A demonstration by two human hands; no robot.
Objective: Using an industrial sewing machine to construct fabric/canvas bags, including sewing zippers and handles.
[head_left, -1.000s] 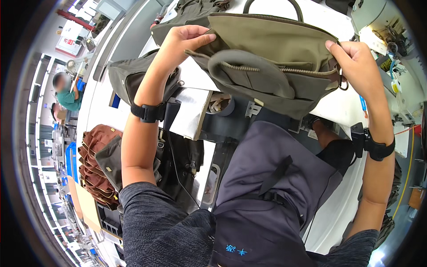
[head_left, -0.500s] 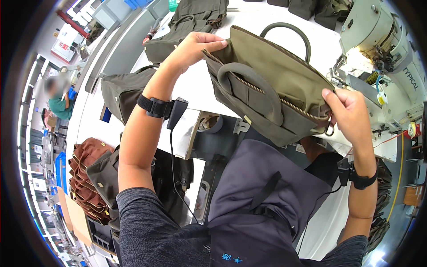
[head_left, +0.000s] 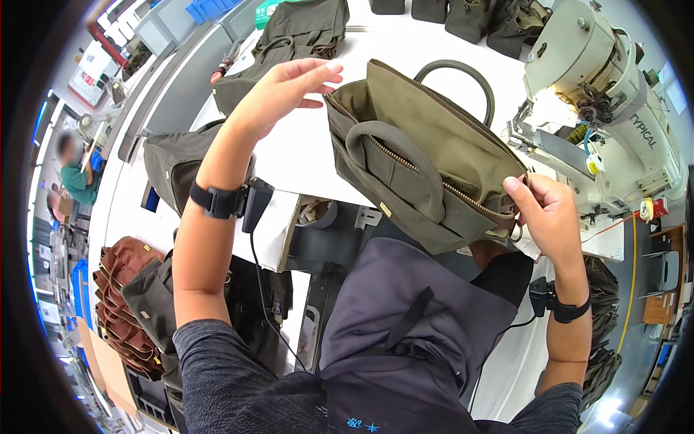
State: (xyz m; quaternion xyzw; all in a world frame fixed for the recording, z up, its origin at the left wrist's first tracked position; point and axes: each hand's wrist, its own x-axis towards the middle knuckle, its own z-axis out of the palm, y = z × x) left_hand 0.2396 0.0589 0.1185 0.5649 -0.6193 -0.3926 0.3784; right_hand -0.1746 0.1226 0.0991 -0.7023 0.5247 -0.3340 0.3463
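One olive bag (head_left: 402, 186) — unzipped, gaping, twin-handled

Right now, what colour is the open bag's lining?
The lining of the open bag is plain olive green; best seen in the head view.

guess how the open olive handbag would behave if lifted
The olive handbag would probably flex, since its fabric bows and creases. Its far handle, arching clear of the bag, seems fairly stiff. With the zip undone, it may gape or skew.
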